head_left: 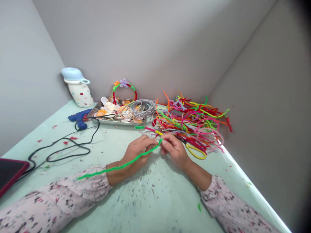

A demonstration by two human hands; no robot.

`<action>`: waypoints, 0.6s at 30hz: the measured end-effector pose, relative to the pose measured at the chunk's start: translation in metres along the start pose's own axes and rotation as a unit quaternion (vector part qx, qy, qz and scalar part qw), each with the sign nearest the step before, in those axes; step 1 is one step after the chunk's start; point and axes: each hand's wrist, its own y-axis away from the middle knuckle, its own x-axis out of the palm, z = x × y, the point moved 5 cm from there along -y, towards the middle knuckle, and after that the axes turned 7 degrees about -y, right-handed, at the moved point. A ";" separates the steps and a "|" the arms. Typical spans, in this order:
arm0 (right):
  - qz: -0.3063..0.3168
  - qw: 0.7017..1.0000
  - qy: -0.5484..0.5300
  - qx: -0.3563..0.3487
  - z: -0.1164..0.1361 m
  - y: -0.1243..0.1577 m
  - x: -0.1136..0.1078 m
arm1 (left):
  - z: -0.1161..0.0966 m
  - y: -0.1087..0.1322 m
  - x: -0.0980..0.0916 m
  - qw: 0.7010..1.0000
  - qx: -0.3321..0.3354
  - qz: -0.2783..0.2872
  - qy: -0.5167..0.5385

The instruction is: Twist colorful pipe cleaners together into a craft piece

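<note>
A long green pipe cleaner [128,164] runs from above my left sleeve, across the back of my left hand, to my right fingertips. My right hand [176,151] pinches its upper end between thumb and forefinger. My left hand [138,149] is closed, its fingertips close to that same end; what it grips is hidden. Just beyond the fingers, a thin strip wrapped in green, pink and yellow [151,129] reaches left from near my right hand. Yellow-handled scissors [196,151] lie right of my right hand, partly beneath a pile of coloured pipe cleaners [189,121].
A metal tray [116,123] of shells stands at the back, with coiled grey wire [145,108] and a flowered ring [135,92]. To the left are a blue glue gun [79,116], its black cord [73,159], a white bottle [81,95] and a red-edged device [12,174].
</note>
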 end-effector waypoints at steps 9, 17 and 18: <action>-0.002 1.000 0.021 -0.017 0.001 0.002 -0.001 | 0.020 -0.003 0.007 0.973 -0.169 0.047 0.147; 0.045 0.996 0.077 -0.026 0.009 0.002 0.006 | 0.025 -0.003 0.021 0.934 -0.191 0.073 0.294; 0.047 0.995 0.081 -0.026 0.010 0.002 0.007 | 0.026 -0.003 0.022 0.933 -0.196 0.077 0.291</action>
